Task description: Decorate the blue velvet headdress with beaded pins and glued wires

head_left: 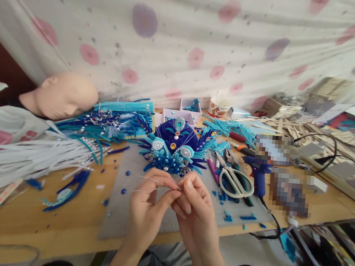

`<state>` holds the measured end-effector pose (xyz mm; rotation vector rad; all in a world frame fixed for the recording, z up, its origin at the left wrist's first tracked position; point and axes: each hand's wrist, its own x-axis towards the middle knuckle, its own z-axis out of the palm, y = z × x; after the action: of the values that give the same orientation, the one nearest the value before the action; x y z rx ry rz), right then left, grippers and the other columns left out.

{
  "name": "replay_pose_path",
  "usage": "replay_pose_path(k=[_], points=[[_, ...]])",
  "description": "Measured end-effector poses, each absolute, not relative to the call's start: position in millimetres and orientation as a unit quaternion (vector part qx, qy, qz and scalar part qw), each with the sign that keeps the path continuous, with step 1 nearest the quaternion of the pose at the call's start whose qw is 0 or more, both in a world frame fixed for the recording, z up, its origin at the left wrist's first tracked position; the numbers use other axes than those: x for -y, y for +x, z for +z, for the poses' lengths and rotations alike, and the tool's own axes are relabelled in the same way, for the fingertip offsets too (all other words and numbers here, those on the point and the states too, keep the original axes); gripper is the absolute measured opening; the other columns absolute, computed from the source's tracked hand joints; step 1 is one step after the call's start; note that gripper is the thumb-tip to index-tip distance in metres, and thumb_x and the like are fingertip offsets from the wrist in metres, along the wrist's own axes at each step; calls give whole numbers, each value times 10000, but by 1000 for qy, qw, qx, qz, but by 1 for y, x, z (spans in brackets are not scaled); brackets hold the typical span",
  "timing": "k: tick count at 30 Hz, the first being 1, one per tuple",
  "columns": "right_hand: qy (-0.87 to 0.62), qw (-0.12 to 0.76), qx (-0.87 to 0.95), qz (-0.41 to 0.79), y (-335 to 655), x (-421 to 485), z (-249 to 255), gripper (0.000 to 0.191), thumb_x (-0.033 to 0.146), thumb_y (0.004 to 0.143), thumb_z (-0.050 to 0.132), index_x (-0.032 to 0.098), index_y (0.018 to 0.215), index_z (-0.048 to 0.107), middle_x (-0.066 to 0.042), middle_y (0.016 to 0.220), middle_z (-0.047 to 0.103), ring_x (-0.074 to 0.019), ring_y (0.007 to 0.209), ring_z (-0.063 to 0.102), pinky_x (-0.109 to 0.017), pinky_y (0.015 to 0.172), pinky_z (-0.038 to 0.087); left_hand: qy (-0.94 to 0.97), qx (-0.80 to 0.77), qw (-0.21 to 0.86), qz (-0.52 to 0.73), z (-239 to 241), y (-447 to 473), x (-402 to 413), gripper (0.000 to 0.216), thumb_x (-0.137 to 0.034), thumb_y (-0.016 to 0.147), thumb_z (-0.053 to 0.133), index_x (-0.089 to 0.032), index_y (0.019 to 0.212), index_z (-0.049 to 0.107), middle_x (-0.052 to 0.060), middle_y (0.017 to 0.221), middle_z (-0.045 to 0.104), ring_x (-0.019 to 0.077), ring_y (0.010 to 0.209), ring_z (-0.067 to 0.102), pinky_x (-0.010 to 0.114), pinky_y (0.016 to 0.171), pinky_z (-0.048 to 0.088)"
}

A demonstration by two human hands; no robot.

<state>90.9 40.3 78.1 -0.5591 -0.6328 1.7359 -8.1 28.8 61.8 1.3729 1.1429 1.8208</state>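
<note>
Velvety blue headpiece (166, 133) (its beads (186, 151) glossy), smooth matt mannequin head (68, 96), metal-bladed scissors (230, 171), wooden tabletop (75, 231)

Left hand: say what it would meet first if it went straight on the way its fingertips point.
Probably the right hand, whose fingers lie just beyond the fingertips of the left hand; depth is unclear, so they may already touch.

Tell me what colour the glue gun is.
The glue gun is dark blue, seen best in the head view.
</note>
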Motion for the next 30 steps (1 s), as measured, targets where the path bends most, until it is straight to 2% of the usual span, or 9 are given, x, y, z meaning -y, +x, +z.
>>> replay_pose_path(k=[13, 18, 30], points=[[-211, 557, 261, 759, 88, -39, 76, 342, 385, 783, 853, 190, 688, 589, 128, 432, 286, -30, 409, 128, -159, 413, 179, 581, -440, 212, 651, 64, -18, -30, 142, -139, 837, 759, -251, 762, 713, -35, 780, 669, 143, 783, 625, 236, 755, 493], [-209, 547, 264, 767, 87, -41, 76, 351, 391, 783, 854, 185, 685, 587, 127, 432, 290, -27, 407, 130, -160, 414, 171, 598, -431, 190, 648, 62, -25, -29, 120, -171, 845, 783, -256, 799, 713, -30, 807, 662, 152, 795, 615, 257, 752, 489], [-266, 509, 335, 747, 91, -42, 74, 406, 459, 800, 825, 202, 712, 524, 126, 458, 322, -39, 425, 145, -188, 432, 162, 714, -453, 51, 531, 75, -46, -30, 136, -287, 939, 685, -283, 808, 722, -4, 788, 732, 228, 872, 618, 378, 858, 435]])
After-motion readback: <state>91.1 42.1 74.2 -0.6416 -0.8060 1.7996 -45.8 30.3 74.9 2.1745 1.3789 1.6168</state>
